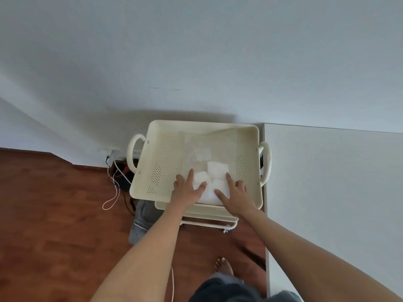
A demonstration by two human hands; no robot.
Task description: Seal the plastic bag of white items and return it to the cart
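Both hands flat on the bag of white stuff, sitting in the cart's top tray.

Biggest thing first: the cream cart (250,171) stands against the wall with a white desk (327,192) just to its right and wood floor (54,214) to its left, where some cables (113,186) trail down beside the cart. The perforated top tray holds the clear plastic bag (200,149), lying flat, with the white items (214,171) bunched at the tray's near edge; can't tell if the bag's opening is sealed. The left hand (188,190) and right hand (236,197) both rest palm-down on the near end of the bag, fingers spread wide and straight, pressing rather than gripping anything.
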